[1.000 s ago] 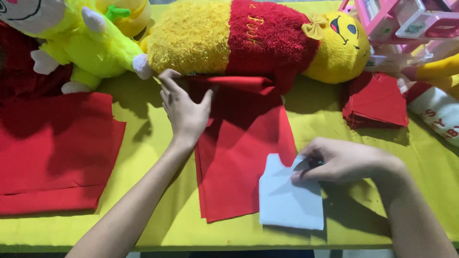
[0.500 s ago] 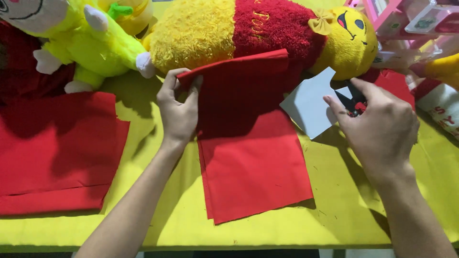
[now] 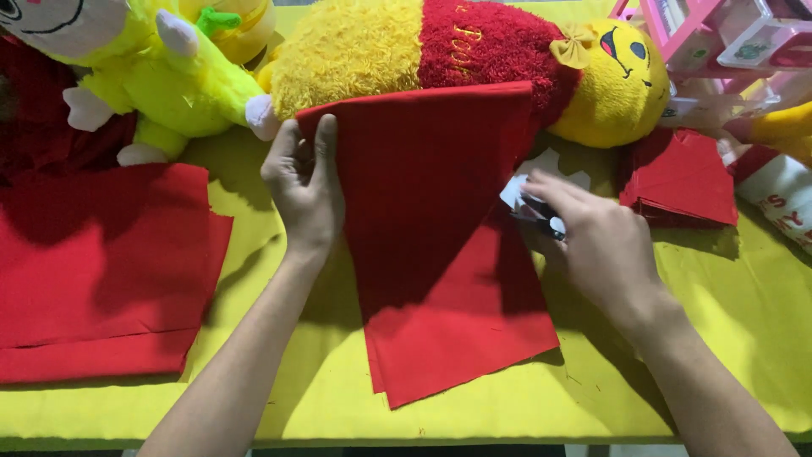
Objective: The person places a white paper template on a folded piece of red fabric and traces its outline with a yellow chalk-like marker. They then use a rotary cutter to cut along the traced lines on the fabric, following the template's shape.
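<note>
My left hand (image 3: 302,188) pinches the upper left corner of a red fabric sheet (image 3: 431,178) and lifts it off a stack of red fabric pieces (image 3: 461,338) on the yellow table (image 3: 727,322). My right hand (image 3: 592,237) is at the sheet's right edge. It holds a white paper cutout (image 3: 529,179) and a small dark tool whose kind I cannot tell. The lifted sheet hides most of the cutout.
A long yellow and red plush toy (image 3: 474,51) lies across the back. A green-yellow plush (image 3: 169,68) sits at the back left. More red fabric (image 3: 101,262) lies at the left, folded red pieces (image 3: 677,178) at the right, pink boxes (image 3: 727,42) behind.
My left hand has raised the top red sheet higher. My right hand carried the white cutout from the table's front up to the sheet's right edge, partly behind it.
</note>
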